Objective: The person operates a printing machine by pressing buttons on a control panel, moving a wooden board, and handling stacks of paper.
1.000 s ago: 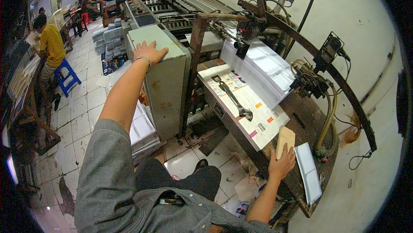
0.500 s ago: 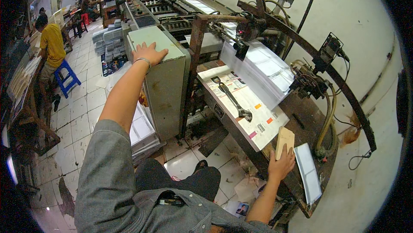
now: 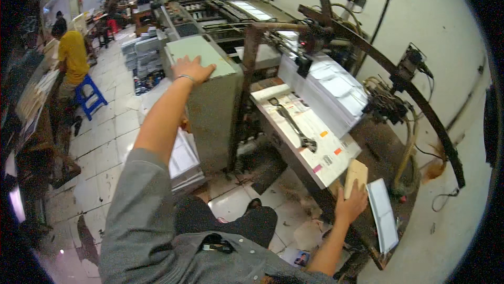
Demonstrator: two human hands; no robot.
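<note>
My left hand (image 3: 193,69) lies with fingers spread on the pale green top of a metal machine cabinet (image 3: 197,53). At the table's near end, my right hand (image 3: 350,204) grips a light wooden block (image 3: 357,175). Left of the block lies a printed board (image 3: 331,171) with small coloured patches. A dark adjustable wrench (image 3: 294,124) rests on that board, touched by neither hand. Behind it stands a tall stack of white paper (image 3: 336,84). To the right of my right hand is a narrow stack of pale sheets (image 3: 383,216).
A large printing machine (image 3: 215,0) extends behind the cabinet. A curved metal arm (image 3: 383,55) arches over the dark table (image 3: 407,200). Paper stacks (image 3: 185,154) sit on the floor beside the cabinet. A person in a yellow shirt (image 3: 73,55) is by a blue stool (image 3: 90,97) at far left.
The whole view has shifted, so everything appears a little farther right and blurrier. Both hands stay where they were, the left on the cabinet, the right on the wooden block.
</note>
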